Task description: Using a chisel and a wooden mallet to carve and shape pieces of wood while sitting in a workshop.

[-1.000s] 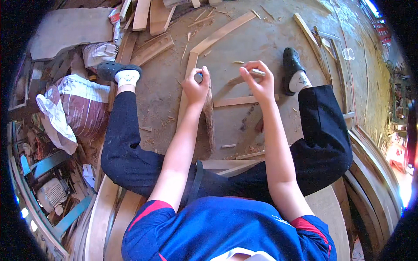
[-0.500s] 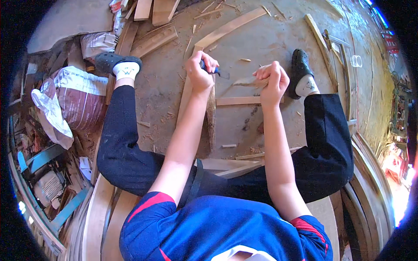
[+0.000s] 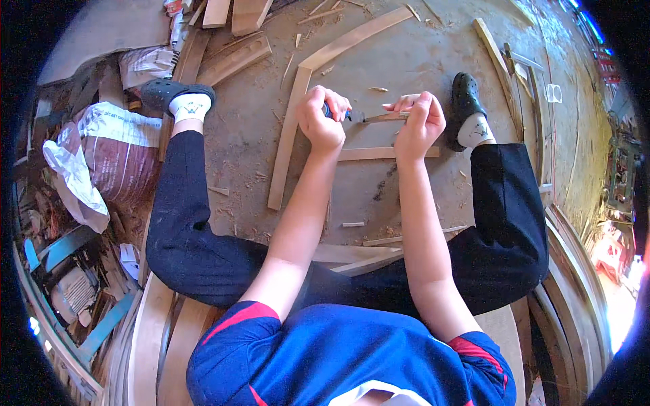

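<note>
I sit on a dusty floor with my legs spread. My left hand [image 3: 321,123] is clenched round the dark handle of a small knife [image 3: 353,117], its blade pointing right. My right hand [image 3: 421,123] pinches a thin wooden stick [image 3: 387,116] whose left end meets the blade. Both hands hover above a flat wooden slat [image 3: 369,154] lying on the floor. A long curved wooden strip [image 3: 287,139] lies just left of my left hand.
A filled sack [image 3: 115,159] and a white plastic bag [image 3: 71,183] lie at my left. Planks and offcuts [image 3: 233,57] are piled at the top, and curved boards [image 3: 152,331] sit under my left thigh. A small white cup [image 3: 553,93] stands far right. Shavings litter the floor.
My hands have moved closer together, and the knife blade now reaches the stick in my right hand. The view has shifted slightly.
</note>
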A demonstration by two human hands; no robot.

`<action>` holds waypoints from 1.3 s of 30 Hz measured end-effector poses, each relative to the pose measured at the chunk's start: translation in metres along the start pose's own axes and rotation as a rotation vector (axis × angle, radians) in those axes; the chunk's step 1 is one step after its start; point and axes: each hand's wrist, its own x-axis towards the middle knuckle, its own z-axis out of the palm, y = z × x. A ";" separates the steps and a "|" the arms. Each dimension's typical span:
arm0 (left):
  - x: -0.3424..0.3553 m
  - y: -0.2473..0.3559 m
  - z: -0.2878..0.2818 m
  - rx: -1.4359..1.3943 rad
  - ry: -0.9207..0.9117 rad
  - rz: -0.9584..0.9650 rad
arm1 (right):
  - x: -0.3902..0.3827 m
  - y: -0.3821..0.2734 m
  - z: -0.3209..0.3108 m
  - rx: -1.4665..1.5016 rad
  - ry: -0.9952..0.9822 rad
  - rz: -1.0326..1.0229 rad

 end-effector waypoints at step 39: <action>0.021 -0.003 0.005 -0.057 -0.089 -0.080 | -0.004 -0.003 0.007 0.056 0.072 0.043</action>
